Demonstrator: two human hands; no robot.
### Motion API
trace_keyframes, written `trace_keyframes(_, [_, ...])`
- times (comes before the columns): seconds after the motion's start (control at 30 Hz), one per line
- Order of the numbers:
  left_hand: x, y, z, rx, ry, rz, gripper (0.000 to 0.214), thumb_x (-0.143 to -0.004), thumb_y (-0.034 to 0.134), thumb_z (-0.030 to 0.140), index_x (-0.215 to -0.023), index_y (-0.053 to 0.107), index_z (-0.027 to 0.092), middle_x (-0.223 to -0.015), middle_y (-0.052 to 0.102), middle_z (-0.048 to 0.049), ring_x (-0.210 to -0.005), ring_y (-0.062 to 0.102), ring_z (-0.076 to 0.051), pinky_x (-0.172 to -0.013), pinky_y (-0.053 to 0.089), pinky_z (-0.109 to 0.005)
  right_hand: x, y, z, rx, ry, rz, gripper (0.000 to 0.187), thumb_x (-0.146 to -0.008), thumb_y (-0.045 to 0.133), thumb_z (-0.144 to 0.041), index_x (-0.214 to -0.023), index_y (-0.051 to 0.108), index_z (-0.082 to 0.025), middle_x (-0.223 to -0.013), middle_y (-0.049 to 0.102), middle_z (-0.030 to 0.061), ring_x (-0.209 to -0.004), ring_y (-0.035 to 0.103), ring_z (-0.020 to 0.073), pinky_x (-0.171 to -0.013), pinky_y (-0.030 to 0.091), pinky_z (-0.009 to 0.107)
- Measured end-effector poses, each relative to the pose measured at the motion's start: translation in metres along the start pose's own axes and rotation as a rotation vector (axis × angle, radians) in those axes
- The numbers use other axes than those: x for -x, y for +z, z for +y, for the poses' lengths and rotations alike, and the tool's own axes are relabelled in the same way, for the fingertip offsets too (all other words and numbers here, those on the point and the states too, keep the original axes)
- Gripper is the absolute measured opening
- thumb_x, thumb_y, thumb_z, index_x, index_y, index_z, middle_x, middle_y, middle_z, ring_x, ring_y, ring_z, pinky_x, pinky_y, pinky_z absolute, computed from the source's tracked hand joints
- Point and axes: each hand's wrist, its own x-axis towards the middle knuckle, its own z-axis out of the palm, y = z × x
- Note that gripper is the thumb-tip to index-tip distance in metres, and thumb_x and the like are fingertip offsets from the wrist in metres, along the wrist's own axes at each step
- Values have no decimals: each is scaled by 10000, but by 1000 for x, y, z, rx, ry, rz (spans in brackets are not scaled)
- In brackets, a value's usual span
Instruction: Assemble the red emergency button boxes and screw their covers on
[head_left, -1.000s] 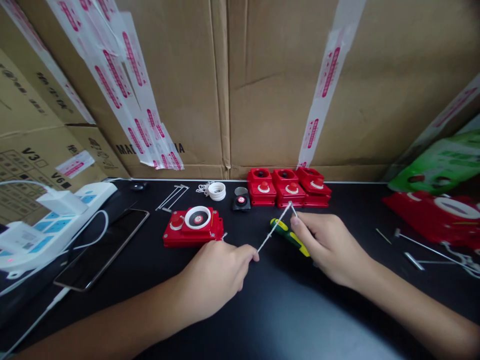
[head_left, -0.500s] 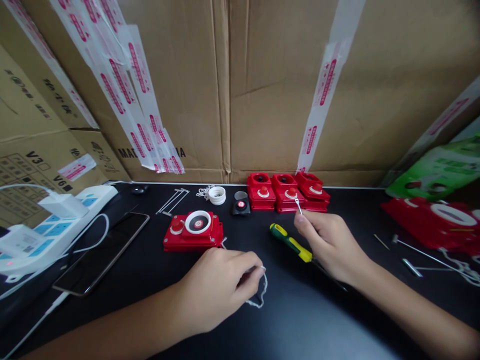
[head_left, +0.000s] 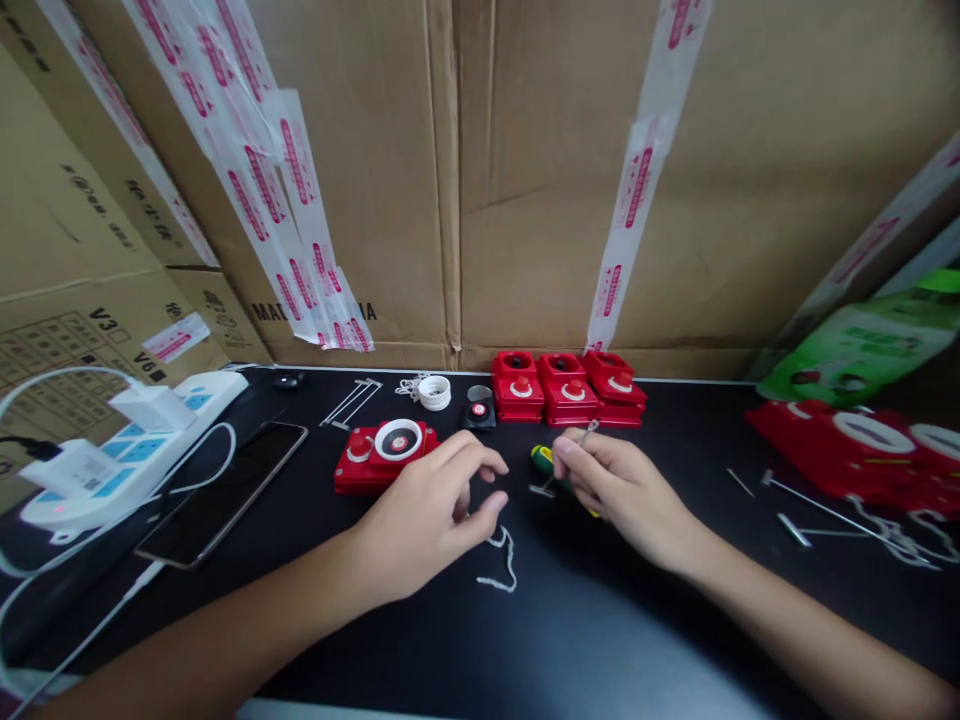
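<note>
My left hand hovers over the black table with thumb and fingers apart, holding nothing. Just right of it a short white cord lies curled on the table; its far end is hidden by the hand. Close behind the left hand stands a red alarm box with a red button and a white ring. Pinched between thumb and fingers of my right hand is a small T-shaped metal hammer, its crosspiece low and its looped end up. A green and yellow screwdriver lies partly hidden behind that hand.
Several red boxes line the cardboard at the back. White rings, a black part and metal hammers lie nearby. A phone and power strip are left; more red boxes are right.
My left hand has let go of the white cord, which now rests on the table. My right hand has moved left and turned the hammer so its crosspiece shows below.
</note>
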Motion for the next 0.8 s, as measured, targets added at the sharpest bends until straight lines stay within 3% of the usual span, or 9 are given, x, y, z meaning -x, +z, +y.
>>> trace_keyframes(0.1, [1,6,-1,3,4,-44,348,-957,738,250,-1278,603,238,-1175,598,-16,-678,559,-85,-657,510,-251,7,7,-6,-63,-9,-102,478,-1039,550,-600,-814,623,-184,-578,453,-69,-462,428,90,-455,312,232])
trace_keyframes(0.27, [4,11,3,-62,158,-106,32,-1037,660,224,-1037,651,194,-1017,623,-12,-741,566,-119,-663,467,-247,14,13,-15,-159,-60,-240,481,-1046,559,-572,-862,698,-150,-680,575,-20,-490,515,85,-485,392,235])
trace_keyframes(0.4, [4,3,10,-62,245,-56,178,-1089,577,224,-950,676,174,-915,631,-11,-784,600,-132,-717,475,-249,15,12,-14,-247,-102,-287,395,-1043,606,-532,-999,732,-161,-712,598,-27,-473,501,62,-483,358,223])
trace_keyframes(0.47, [-1,-12,11,-66,279,10,211,-1105,553,236,-983,719,189,-918,653,-8,-826,630,-133,-768,490,-250,15,9,-12,-343,-141,-274,350,-1032,638,-516,-1104,730,-186,-723,584,-44,-460,478,48,-470,317,216])
trace_keyframes(0.53, [-9,-36,3,-121,289,176,230,-1098,568,251,-975,758,211,-986,666,-16,-905,647,-146,-851,503,-270,13,5,-10,-423,-174,-236,331,-1034,642,-502,-1134,737,-200,-739,565,-48,-461,461,39,-466,292,217])
trace_keyframes(0.6, [-18,-67,-15,-243,258,415,269,-1077,596,319,-925,800,231,-1084,614,-37,-1000,628,-184,-935,498,-326,11,2,-8,-437,-180,-196,309,-1048,624,-479,-1097,749,-201,-749,555,-44,-471,460,37,-467,282,221])
trace_keyframes(0.67, [-26,-99,-44,-346,124,580,246,-1036,635,394,-993,829,250,-1032,567,-34,-945,594,-197,-883,505,-338,8,-1,-5,-418,-167,-168,296,-1059,609,-457,-1058,753,-199,-748,552,-39,-481,466,42,-466,278,225])
trace_keyframes(0.73, [-31,-123,-77,-390,-63,563,285,-1017,623,443,-1093,831,264,-919,555,-19,-862,575,-198,-832,498,-335,6,-2,-2,-384,-154,-152,292,-1062,605,-447,-1039,749,-195,-740,552,-36,-490,467,48,-468,283,228])
trace_keyframes(0.8, [-32,-137,-106,-410,-132,537,320,-999,611,447,-1089,834,236,-903,589,-30,-839,587,-207,-816,492,-344,4,-2,-1,-355,-137,-146,297,-1060,606,-451,-1031,742,-189,-728,551,-36,-491,462,53,-467,288,229])
